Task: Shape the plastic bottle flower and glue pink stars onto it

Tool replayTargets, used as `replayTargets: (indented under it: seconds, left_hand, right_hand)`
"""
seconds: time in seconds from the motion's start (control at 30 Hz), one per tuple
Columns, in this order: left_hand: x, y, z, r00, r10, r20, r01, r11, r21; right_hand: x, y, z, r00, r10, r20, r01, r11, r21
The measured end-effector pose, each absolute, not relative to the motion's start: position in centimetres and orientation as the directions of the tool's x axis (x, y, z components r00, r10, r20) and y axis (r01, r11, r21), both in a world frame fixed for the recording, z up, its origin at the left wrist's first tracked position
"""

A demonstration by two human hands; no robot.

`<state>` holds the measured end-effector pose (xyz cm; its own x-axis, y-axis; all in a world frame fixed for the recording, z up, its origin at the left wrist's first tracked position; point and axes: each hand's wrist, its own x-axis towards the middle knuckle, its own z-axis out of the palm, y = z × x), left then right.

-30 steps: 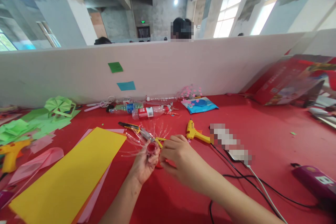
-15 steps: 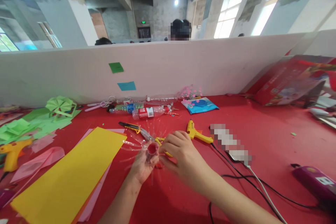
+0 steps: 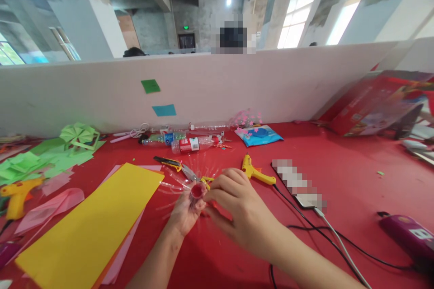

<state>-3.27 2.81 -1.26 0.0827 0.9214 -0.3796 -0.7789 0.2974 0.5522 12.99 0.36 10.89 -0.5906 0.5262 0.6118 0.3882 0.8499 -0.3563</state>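
Observation:
My left hand grips a cut clear plastic bottle by its neck, the round mouth facing me. Thin strips of its plastic spread outward like rays over the red table. Close on the right, my right hand has its fingers curled toward the bottle's edge. Its fingertips are partly hidden, so what they pinch does not show clearly. Just beyond the bottle lie yellow-handled scissors and a yellow and black utility knife. A yellow glue gun rests right of them.
Yellow paper sheets lie at left, near green folded paper and another glue gun. Plastic bottles and a blue packet sit before the white partition. A phone and cables lie at right.
My right hand has shifted very slightly and its fingers have moved a little at the bottle's edge. My left hand keeps its grip on the bottle.

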Motion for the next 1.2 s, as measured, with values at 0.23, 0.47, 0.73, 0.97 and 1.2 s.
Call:
replayTargets:
  seconds: [0.23,0.47,0.73,0.97,1.2]
  left_hand:
    - [-3.1,2.6,-1.1,0.027,0.931,-0.365,-0.766,0.254,0.591]
    - [-3.0,2.6,-1.0,0.030,0.947,-0.318,-0.750,0.232,0.620]
    - [-2.4,2.2,0.2,-0.053,0.925,-0.376,-0.742,0.215,0.635]
    - [-2.4,2.3,0.2,0.002,0.920,-0.392,-0.726,0.271,0.633]
    - [-2.0,2.2,0.6,-0.035,0.942,-0.335,-0.724,0.207,0.658]
  right_hand:
    - [12.1,0.5,9.5,-0.618,0.474,0.627,0.458,0.865,-0.202]
    - [12.8,0.8,10.4,-0.584,0.521,0.622,0.475,0.841,-0.259]
    - [11.9,0.7,9.0,-0.660,0.448,0.603,0.447,0.879,-0.164]
    - [12.0,1.2,8.9,-0.512,0.491,0.704,0.516,0.832,-0.204]
    - [12.1,1.3,8.7,-0.411,0.491,0.768,0.639,0.756,-0.141]
